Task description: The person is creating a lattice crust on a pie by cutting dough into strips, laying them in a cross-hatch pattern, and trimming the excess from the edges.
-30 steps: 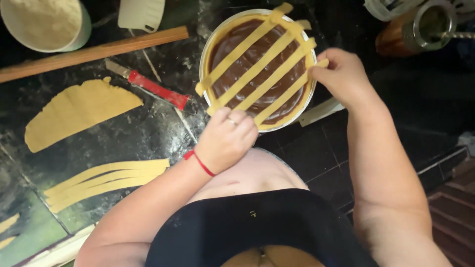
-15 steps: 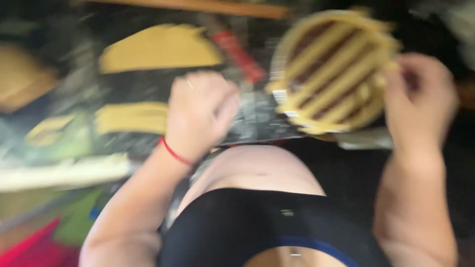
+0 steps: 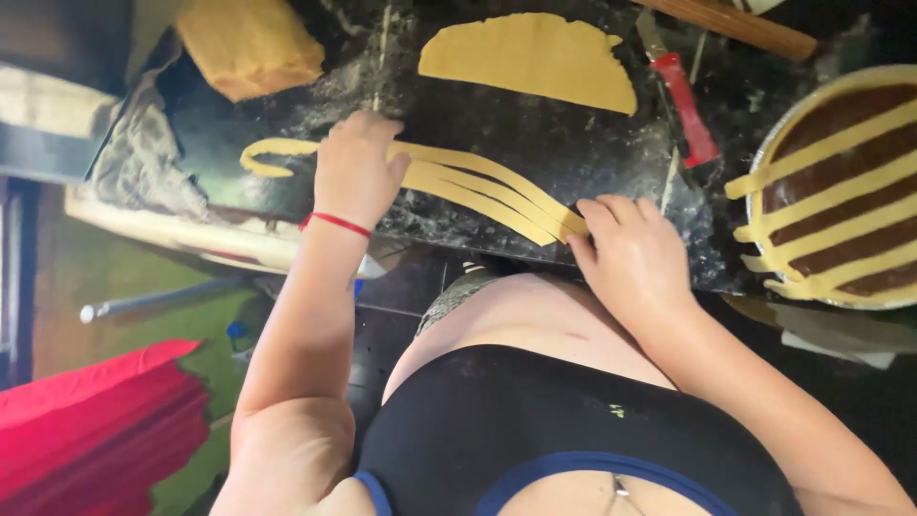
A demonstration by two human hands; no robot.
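Observation:
Several long yellow dough strips (image 3: 478, 182) lie on the dark floured counter (image 3: 573, 143). My left hand (image 3: 355, 172) rests on their left part, fingers curled over the strips. My right hand (image 3: 630, 253) pinches their right ends near the counter's front edge. At the far right sits a round pie (image 3: 841, 191) with dark filling and several dough strips laid across it. A half-round sheet of rolled dough (image 3: 530, 59) lies beyond the strips.
A red-handled knife (image 3: 680, 100) lies between the dough sheet and the pie. A wooden rolling pin (image 3: 735, 27) is at the top right. A block of dough (image 3: 250, 43) sits top left beside a grey cloth (image 3: 143, 153). Red fabric (image 3: 86, 420) lies below left.
Both hands left the pie and came to the cut dough strips on the counter. The view swung left, so the pie now sits at the right edge.

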